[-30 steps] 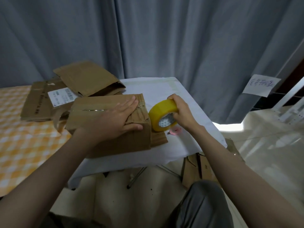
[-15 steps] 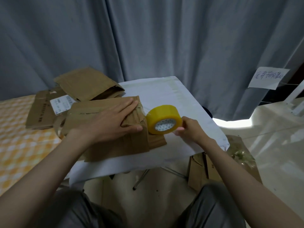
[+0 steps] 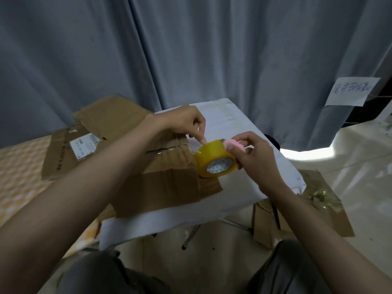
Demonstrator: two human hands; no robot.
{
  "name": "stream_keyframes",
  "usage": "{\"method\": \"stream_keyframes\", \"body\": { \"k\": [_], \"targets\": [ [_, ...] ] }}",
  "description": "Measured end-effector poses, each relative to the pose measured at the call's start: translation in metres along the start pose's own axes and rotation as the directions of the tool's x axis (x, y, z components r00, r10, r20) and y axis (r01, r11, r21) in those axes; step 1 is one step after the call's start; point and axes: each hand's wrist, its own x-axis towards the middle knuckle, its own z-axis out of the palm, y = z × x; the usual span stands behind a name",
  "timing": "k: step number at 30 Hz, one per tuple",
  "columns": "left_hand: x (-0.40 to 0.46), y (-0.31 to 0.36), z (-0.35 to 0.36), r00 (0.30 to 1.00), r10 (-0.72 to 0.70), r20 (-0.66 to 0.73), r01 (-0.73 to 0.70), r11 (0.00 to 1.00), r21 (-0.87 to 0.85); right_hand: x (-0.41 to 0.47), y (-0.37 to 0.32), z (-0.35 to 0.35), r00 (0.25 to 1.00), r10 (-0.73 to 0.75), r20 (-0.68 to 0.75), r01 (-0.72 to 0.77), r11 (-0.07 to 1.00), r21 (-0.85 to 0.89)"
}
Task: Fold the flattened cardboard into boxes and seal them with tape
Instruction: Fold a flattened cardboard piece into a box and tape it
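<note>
Left hand: left hand [image 3: 184, 122] raised above the far end of the folded box, fingers curled; index fingertip [image 3: 203, 141] points down onto the top rim of the tape roll; whether it pinches a tape end, cannot tell.
Right hand: right hand [image 3: 252, 154] grasps the tape roll [image 3: 216, 159] from its right side, thumb over the top; a small pink object [image 3: 234, 144] is held against the roll under the thumb, what it is not clear.
Tape roll: yellow, standing on edge, white patterned core facing the camera; its lower left touches the right end of the folded box, above the white cloth.
Folded box: brown cardboard box [image 3: 167, 177] lies on the small table [image 3: 233, 124], top flaps closed with a seam showing along the middle; a loose flap sticks out flat at its lower right corner, under the roll.
Table edges: white cloth covers the table; near edge hangs over the metal legs [image 3: 191, 236]; right edge runs close behind the right wrist; bare cloth shows at the far right corner.
Flat stock: flattened cardboard [image 3: 63, 153] with a white shipping label [image 3: 84, 145] lies left on the orange checked surface [image 3: 19, 172]; another creased piece [image 3: 110, 113] rests on top of it, by the curtain [image 3: 191, 49].
Floor right: more cardboard [image 3: 314, 204] stands leaning by the table's right edge, with crumpled clear tape on it.
Box contents: closed, inside not visible.
Background: paper note [image 3: 352, 91] hangs on the curtain, far right.
Near edge: person's knees in grey at the bottom.
</note>
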Motion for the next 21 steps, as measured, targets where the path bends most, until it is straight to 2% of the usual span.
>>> {"method": "stream_keyframes", "body": {
  "k": [3, 8, 15, 21],
  "targets": [
    [0.012, -0.006, 0.011, 0.994, 0.028, 0.103, -0.017, 0.994, -0.11, -0.005, -0.006, 0.013, 1.0, -0.004, 0.027, 0.004, 1.0, 0.012],
    [0.018, -0.014, 0.021, 0.979, 0.069, 0.191, -0.02, 0.968, -0.248, -0.006, -0.016, 0.029, 0.998, -0.04, 0.051, 0.041, 0.999, -0.029],
    [0.02, -0.024, 0.025, 0.981, 0.056, 0.184, -0.004, 0.962, -0.272, 0.004, -0.025, 0.051, 0.999, -0.035, 0.041, 0.037, 0.998, -0.054],
    [0.021, -0.022, 0.023, 0.969, 0.078, 0.234, -0.008, 0.958, -0.285, 0.01, -0.026, 0.058, 0.997, 0.026, 0.076, -0.012, 0.985, -0.174]
  ]
}}
